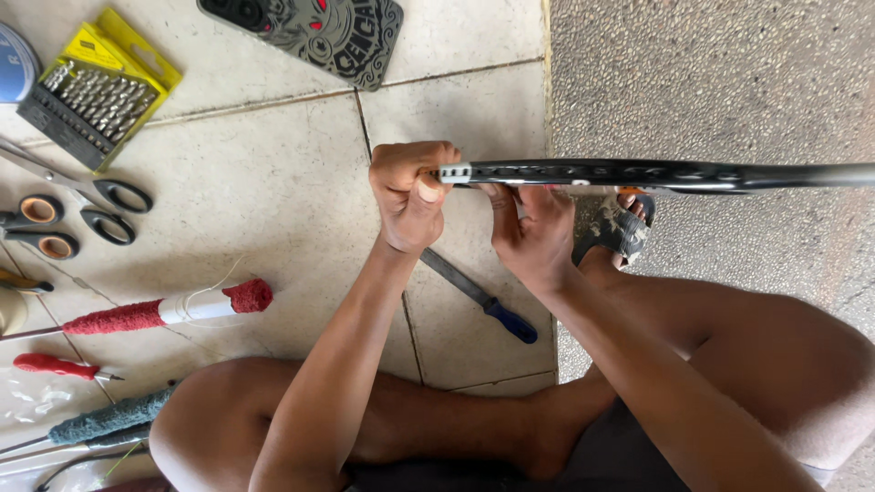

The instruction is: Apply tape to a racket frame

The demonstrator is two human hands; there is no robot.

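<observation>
A black racket frame [656,173] lies edge-on across the view, running from the middle out past the right edge. My left hand [410,196] is closed in a fist at its left end, thumb pressed against a small white piece on the rim. My right hand [533,237] grips the frame from below just right of that, fingers curled up onto it. I sit on a tiled floor with my legs folded beneath my arms.
A blue-handled tool [478,293] lies on the tiles under my hands. At left are a yellow drill-bit case [96,91], black scissors [91,196], tape rolls [41,223], a red-wrapped racket handle [173,308] and a teal one [109,419]. A phone [314,32] lies top centre. A sandalled foot [615,228] rests on rough concrete.
</observation>
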